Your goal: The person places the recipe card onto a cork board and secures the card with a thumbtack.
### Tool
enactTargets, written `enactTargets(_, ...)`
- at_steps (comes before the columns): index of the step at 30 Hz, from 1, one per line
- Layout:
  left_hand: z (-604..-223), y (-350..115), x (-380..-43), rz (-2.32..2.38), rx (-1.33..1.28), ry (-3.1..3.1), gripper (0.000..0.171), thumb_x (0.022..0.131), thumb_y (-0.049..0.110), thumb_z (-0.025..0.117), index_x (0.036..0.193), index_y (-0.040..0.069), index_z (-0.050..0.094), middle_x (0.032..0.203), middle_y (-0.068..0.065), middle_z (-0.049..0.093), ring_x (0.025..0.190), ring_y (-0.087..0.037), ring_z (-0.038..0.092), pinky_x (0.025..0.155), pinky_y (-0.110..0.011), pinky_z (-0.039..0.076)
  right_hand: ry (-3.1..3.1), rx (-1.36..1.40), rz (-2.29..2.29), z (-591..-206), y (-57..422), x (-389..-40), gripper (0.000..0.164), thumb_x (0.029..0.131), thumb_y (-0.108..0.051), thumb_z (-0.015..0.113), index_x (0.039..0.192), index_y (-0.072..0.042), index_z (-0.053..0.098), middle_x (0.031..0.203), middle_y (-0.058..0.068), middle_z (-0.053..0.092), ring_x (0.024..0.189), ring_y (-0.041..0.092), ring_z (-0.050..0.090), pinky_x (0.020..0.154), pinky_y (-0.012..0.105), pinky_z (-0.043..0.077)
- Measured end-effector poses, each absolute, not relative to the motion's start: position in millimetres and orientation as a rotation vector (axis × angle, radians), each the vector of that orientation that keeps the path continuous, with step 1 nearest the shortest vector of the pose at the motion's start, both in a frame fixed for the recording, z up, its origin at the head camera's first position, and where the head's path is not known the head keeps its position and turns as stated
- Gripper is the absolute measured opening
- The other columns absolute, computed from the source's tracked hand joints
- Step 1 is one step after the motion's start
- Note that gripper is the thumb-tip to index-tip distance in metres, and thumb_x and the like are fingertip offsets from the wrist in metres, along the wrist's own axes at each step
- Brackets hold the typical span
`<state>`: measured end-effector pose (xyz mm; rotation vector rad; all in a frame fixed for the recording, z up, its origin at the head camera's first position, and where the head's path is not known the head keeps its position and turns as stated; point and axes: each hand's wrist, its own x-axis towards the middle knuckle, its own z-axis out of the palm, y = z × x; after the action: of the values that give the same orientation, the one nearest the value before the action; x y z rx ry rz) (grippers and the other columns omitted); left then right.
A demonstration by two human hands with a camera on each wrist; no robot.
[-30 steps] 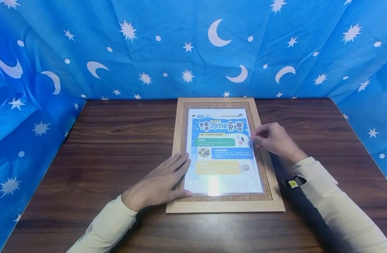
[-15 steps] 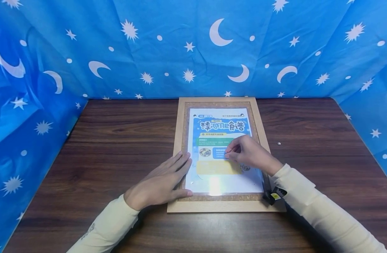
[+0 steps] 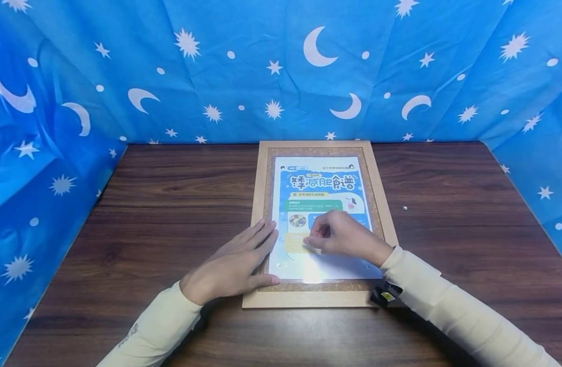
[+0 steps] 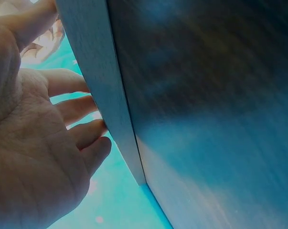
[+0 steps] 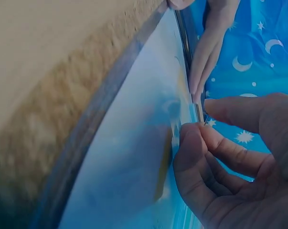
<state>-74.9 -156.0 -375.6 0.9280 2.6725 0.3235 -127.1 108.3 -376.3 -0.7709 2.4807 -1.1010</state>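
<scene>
A wood-framed cork board (image 3: 327, 299) lies on the table with a glossy printed sheet (image 3: 299, 267) in a clear sleeve on it. Small dark tack heads (image 3: 351, 166) show at the sheet's top corners. My left hand (image 3: 228, 265) rests spread on the board's left side, fingertips at the sheet's edge and thumb near its lower left corner. The left wrist view has this palm beside the frame's edge (image 4: 98, 86). Over the middle of the sheet, my right hand (image 3: 350, 237) pinches a tiny thin metal thumbtack (image 5: 207, 119), mostly hidden by the fingers.
One small silvery thumbtack (image 3: 405, 208) lies on the dark wooden table (image 3: 180, 204), right of the board. A blue cloth (image 3: 244, 92) with white moons and stars hangs behind the table and along both sides.
My right hand has moved left and nearer to me, from the sheet's right edge to over its yellow block. The tack on the table came into sight. My left hand has stayed put.
</scene>
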Motion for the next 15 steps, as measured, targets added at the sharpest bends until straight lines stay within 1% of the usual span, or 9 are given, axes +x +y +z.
enactTargets(5,-375.4,-156.8,-74.7,0.331,0.922,2.671,0.090,0.096,0.054,0.062,0.158,-0.001,0.027,0.167,-0.017,0.014,0.155,-0.033,0.006,0.123,-0.051,0.015,2.427,-0.797,-1.132,-377.1,100.8,-124.6,0.020,0.091,-0.015,0.075,0.072,-0.014,0.068,0.062,-0.006,0.058,0.054,0.006,0.047,0.051,0.021,0.040)
enactTargets(9,-376.0,-157.1,-75.0,0.330,0.921,2.668,0.090,0.096,0.055,0.062,0.158,0.000,0.027,0.167,-0.017,0.015,0.155,-0.033,0.006,0.123,-0.050,0.015,2.387,-0.824,-1.155,-378.5,94.2,-122.6,0.020,0.090,-0.010,0.073,0.071,-0.013,0.068,0.062,-0.007,0.059,0.055,0.007,0.049,0.053,0.022,0.043)
enactTargets(12,-376.0,-157.1,-74.8,0.329,0.924,2.669,0.090,0.096,0.056,0.061,0.158,0.000,0.027,0.167,-0.018,0.015,0.155,-0.033,0.007,0.123,-0.050,0.015,2.361,-0.846,-1.167,-379.6,89.5,-121.4,0.017,0.089,-0.008,0.073,0.073,-0.012,0.070,0.064,-0.006,0.061,0.057,0.008,0.054,0.055,0.023,0.048)
enactTargets(15,-376.3,-157.2,-74.5,0.336,0.927,2.668,0.090,0.096,0.055,0.061,0.158,-0.001,0.027,0.167,-0.018,0.016,0.155,-0.034,0.007,0.123,-0.051,0.015,2.324,-0.853,-1.175,-379.7,84.4,-120.5,0.013,0.088,-0.008,0.075,0.076,-0.011,0.073,0.065,-0.006,0.064,0.059,0.008,0.057,0.057,0.024,0.051)
